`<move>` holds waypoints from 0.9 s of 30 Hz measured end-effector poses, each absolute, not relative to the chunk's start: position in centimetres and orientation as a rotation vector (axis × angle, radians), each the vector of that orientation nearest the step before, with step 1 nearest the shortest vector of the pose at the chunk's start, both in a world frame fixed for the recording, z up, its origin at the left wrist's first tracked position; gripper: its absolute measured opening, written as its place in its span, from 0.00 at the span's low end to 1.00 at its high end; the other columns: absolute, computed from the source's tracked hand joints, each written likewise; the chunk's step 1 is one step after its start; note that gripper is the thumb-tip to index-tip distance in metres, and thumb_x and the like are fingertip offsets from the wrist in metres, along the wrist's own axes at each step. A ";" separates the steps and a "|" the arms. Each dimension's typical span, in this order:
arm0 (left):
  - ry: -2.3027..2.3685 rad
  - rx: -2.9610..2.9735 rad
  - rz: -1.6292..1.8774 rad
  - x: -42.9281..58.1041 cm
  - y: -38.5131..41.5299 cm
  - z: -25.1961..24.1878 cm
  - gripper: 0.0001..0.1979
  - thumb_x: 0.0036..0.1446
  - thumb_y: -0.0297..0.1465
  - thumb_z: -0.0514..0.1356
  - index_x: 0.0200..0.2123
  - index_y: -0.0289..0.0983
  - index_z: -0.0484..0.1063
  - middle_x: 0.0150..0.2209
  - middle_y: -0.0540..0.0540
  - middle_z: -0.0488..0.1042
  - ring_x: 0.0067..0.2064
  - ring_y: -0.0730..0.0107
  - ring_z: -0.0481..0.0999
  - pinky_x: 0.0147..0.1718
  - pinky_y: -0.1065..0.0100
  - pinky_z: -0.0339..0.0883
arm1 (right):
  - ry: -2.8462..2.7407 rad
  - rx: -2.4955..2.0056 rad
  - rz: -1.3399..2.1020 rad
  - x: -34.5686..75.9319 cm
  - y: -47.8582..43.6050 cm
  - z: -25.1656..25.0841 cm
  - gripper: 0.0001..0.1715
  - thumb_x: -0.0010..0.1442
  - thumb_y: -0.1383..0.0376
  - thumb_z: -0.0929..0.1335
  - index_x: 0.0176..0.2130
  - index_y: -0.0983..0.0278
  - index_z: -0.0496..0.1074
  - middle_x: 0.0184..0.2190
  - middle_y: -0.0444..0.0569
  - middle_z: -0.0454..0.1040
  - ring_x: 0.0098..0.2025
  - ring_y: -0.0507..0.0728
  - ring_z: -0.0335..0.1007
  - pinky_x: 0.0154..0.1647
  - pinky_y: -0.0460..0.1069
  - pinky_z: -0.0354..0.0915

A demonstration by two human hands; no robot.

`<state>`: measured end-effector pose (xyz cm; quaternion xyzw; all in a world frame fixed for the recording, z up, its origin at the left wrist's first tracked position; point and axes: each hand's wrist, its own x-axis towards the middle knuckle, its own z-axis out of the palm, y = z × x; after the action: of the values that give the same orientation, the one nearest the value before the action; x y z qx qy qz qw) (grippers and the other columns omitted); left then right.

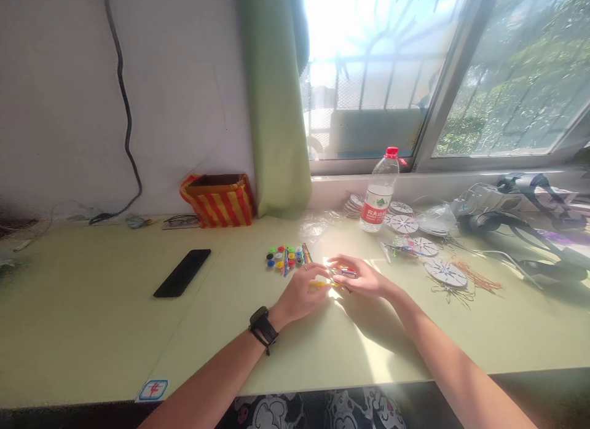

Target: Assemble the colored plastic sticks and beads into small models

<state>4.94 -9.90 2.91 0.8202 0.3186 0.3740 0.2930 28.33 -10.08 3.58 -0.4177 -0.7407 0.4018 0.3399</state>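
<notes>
Forearms (221, 373) and 2 hands (302, 294) over a sunlit table (230, 321), window (378, 85) behind.

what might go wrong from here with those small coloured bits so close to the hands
The left hand is right beside the small coloured pieces, so a nudge might scatter them.

The bottle stands upright among the round discs; if bumped, it could topple onto them.

The loose orange strings lie bunched by one disc and might tangle if caught.
</notes>
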 end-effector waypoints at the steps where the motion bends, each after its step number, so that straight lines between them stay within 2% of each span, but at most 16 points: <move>1: 0.861 2.202 1.009 4.9 -10.0 3.0 0.11 0.58 0.31 0.67 0.45 0.41 0.79 0.53 0.42 0.77 0.56 0.55 0.76 0.59 0.52 0.67 | -1.897 -1.058 1.128 28.2 -10.3 4.0 0.26 0.63 0.52 0.71 0.58 0.56 0.72 0.51 0.53 0.78 0.54 0.66 0.75 0.55 0.61 0.71; 3: 0.878 2.238 1.012 4.7 -10.0 3.3 0.18 0.56 0.33 0.70 0.51 0.43 0.77 0.59 0.41 0.74 0.62 0.52 0.71 0.64 0.48 0.63 | -1.840 -1.018 1.205 28.1 -10.5 4.6 0.26 0.63 0.50 0.71 0.57 0.56 0.72 0.49 0.53 0.79 0.52 0.65 0.77 0.52 0.60 0.73; 6: 0.836 2.283 0.953 4.5 -10.2 3.4 0.31 0.53 0.37 0.73 0.60 0.46 0.72 0.65 0.41 0.68 0.67 0.49 0.65 0.67 0.47 0.58 | -1.777 -1.042 1.099 28.1 -10.2 4.8 0.24 0.64 0.47 0.69 0.52 0.59 0.75 0.47 0.53 0.80 0.50 0.65 0.77 0.50 0.59 0.73; 9: 0.776 2.329 0.851 4.5 -10.2 3.1 0.35 0.52 0.41 0.73 0.63 0.45 0.70 0.67 0.39 0.65 0.69 0.47 0.63 0.67 0.46 0.58 | -1.744 -1.178 0.946 28.5 -9.8 4.2 0.23 0.65 0.45 0.67 0.47 0.59 0.76 0.45 0.54 0.79 0.48 0.65 0.76 0.49 0.60 0.73; 12: 0.757 2.351 0.749 4.6 -10.3 2.8 0.36 0.53 0.44 0.72 0.64 0.43 0.69 0.67 0.38 0.66 0.70 0.45 0.61 0.67 0.46 0.59 | -1.756 -1.239 0.906 28.4 -9.6 3.3 0.24 0.66 0.44 0.65 0.48 0.58 0.75 0.47 0.55 0.77 0.46 0.65 0.75 0.46 0.60 0.73; 14: 0.731 2.350 0.706 4.6 -10.5 2.9 0.35 0.56 0.44 0.70 0.64 0.43 0.68 0.66 0.38 0.66 0.69 0.46 0.63 0.66 0.48 0.60 | -1.781 -1.224 0.901 27.8 -9.8 2.8 0.26 0.67 0.43 0.63 0.49 0.57 0.74 0.46 0.54 0.77 0.45 0.65 0.74 0.47 0.61 0.72; 16: 0.686 2.344 0.686 4.7 -10.7 3.3 0.36 0.57 0.45 0.69 0.66 0.43 0.66 0.66 0.39 0.67 0.67 0.48 0.65 0.66 0.49 0.61 | -1.768 -1.209 0.910 26.7 -10.1 2.5 0.28 0.68 0.41 0.62 0.50 0.58 0.74 0.45 0.54 0.76 0.47 0.65 0.73 0.50 0.61 0.71; 20: 0.574 2.333 0.652 4.8 -11.2 4.3 0.36 0.59 0.44 0.68 0.68 0.44 0.62 0.66 0.38 0.66 0.67 0.48 0.65 0.65 0.51 0.62 | -1.657 -1.192 1.115 24.6 -10.9 2.7 0.33 0.68 0.39 0.59 0.58 0.57 0.69 0.50 0.54 0.74 0.52 0.64 0.72 0.47 0.58 0.73; 24: 0.587 2.305 0.684 4.8 -11.2 4.3 0.37 0.61 0.43 0.67 0.69 0.43 0.60 0.69 0.38 0.62 0.69 0.48 0.61 0.68 0.51 0.58 | -1.641 -1.165 1.131 24.5 -11.1 3.3 0.34 0.70 0.39 0.57 0.61 0.55 0.69 0.61 0.53 0.68 0.61 0.65 0.66 0.56 0.58 0.70; 27: 0.715 2.286 0.732 4.6 -10.9 3.7 0.35 0.62 0.44 0.65 0.69 0.43 0.61 0.69 0.38 0.61 0.71 0.47 0.58 0.69 0.47 0.54 | -1.628 -1.212 1.048 25.4 -10.6 3.4 0.35 0.70 0.39 0.55 0.57 0.56 0.71 0.58 0.53 0.71 0.58 0.64 0.68 0.59 0.59 0.68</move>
<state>4.65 -10.94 3.67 0.8667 0.2710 0.2778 0.3133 25.38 -10.64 3.43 -0.4825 -0.6482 0.4174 0.4157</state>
